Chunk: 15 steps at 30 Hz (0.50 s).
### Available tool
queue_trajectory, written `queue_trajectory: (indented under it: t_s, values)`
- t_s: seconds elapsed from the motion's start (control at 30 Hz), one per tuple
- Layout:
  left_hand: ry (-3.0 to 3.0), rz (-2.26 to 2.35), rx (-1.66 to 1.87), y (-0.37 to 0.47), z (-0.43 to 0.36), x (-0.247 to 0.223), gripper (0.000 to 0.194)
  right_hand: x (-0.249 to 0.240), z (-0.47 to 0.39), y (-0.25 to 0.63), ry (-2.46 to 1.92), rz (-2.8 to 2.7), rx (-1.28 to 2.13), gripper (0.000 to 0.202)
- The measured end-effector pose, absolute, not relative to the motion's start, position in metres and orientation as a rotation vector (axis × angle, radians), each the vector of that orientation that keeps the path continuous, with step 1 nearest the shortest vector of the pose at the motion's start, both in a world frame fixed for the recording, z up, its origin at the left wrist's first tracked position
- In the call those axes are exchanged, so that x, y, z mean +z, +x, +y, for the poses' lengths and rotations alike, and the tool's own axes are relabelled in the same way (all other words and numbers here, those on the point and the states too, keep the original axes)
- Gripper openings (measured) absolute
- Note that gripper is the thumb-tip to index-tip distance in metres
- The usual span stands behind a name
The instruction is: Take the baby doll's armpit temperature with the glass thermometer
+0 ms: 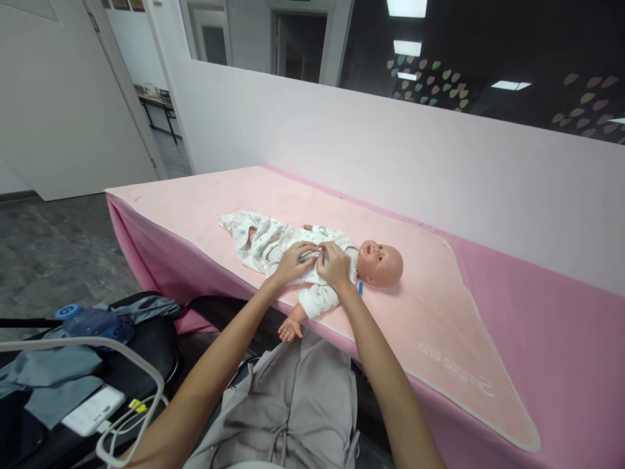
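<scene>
A baby doll (383,266) lies on its back on the pink table, its bald head to the right and its mouth open. It wears a white patterned baby outfit (319,299), whose legs spread to the left. Over the doll's chest, my left hand (294,262) and my right hand (334,263) meet with curled fingers, both pinching the front of the outfit. My hands hide the exact spot they grip. One doll hand (291,327) sticks out past the near table edge. Beside the doll's neck shows a small blue piece (361,288).
A light pink mat (430,312) covers much of the pink-draped table (556,306), against a white wall with a window. At the lower left, a black chair (156,335) holds grey cloth, a blue-capped bottle (92,322), a white device (92,409) and a cable (146,365).
</scene>
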State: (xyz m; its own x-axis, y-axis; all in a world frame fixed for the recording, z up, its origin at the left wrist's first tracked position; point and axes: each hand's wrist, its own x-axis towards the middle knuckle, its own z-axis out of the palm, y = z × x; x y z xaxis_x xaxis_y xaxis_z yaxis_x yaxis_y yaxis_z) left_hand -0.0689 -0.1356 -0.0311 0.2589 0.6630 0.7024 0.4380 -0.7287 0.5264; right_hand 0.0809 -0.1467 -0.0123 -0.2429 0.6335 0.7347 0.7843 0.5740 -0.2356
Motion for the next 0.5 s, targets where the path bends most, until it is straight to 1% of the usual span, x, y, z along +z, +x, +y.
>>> queue_trajectory:
  t_s: [0.13,0.3,0.5]
  values:
    - [2.300,1.064,1.471,-0.0689,-0.1340,-0.0325,0.019,-0.0121,-0.1467,0.0805,-1.145,-1.975,-0.228,0.025]
    - [2.352,1.084,1.458,-0.0681,-0.1332,-0.0337,0.025,-0.0123,-0.1462,0.0806,-1.183,-1.994,-0.236,0.024]
    - [2.385,1.090,1.434,-0.0665,-0.1343,-0.0333,0.024,-0.0091,-0.1478,0.0808,-1.212,-2.025,-0.210,0.025]
